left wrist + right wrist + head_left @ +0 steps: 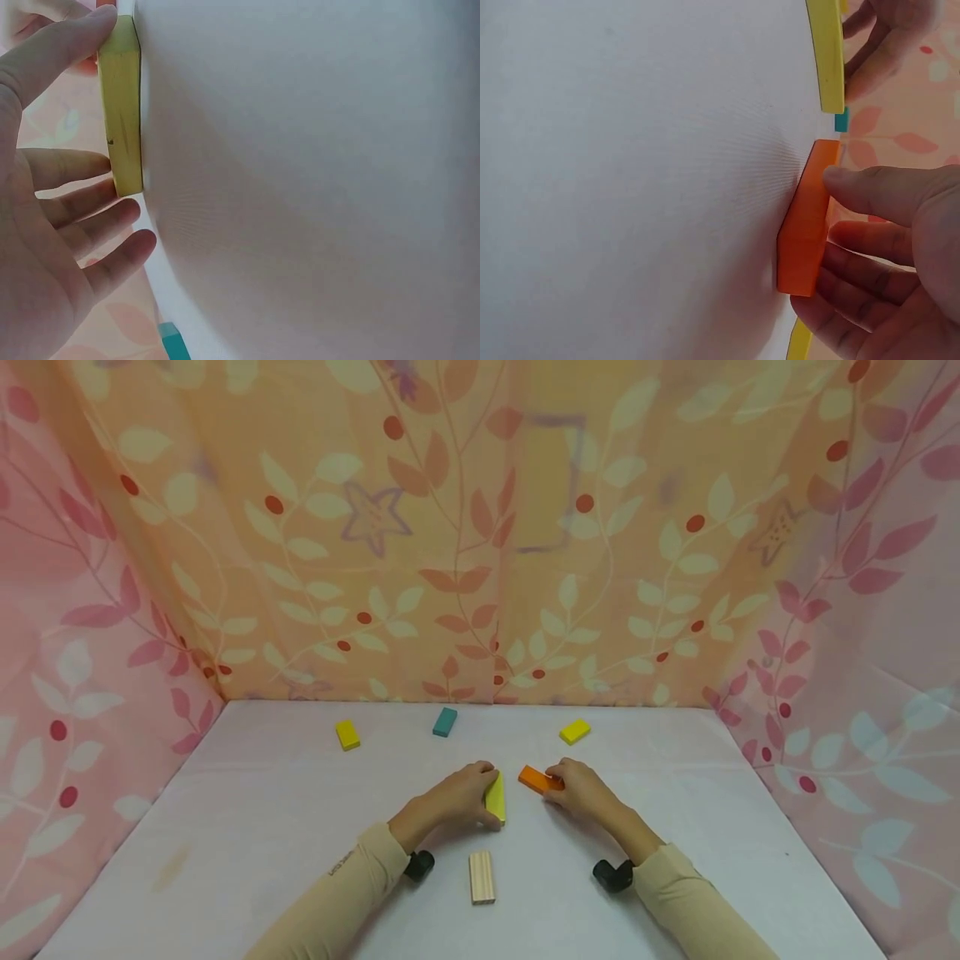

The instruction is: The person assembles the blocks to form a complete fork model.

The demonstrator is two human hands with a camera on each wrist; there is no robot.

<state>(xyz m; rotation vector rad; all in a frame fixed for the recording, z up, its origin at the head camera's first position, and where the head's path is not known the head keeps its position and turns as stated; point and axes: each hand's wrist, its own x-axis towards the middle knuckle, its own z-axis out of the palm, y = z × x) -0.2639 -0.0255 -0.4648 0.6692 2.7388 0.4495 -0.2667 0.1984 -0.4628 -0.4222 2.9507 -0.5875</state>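
On the white table, my left hand (459,795) grips a yellow block (497,799) by its two ends, thumb at the near end. In the left wrist view the thumb (97,24) lies on one end of this block, the index fingertip is near its other end, and the remaining fingers are spread. My right hand (588,791) holds an orange block (535,778) just to the right. Seen from the right wrist, its thumb is on the side of the orange block (806,225) and the fingers are bent around the far side. Both blocks lie close to the tabletop.
A striped plain wooden block (482,877) lies nearest, between the forearms. Toward the back are a yellow block (347,735) at left, a teal block (445,722) and another yellow block (575,732) at right. Patterned cloth (450,568) walls the table's back and sides.
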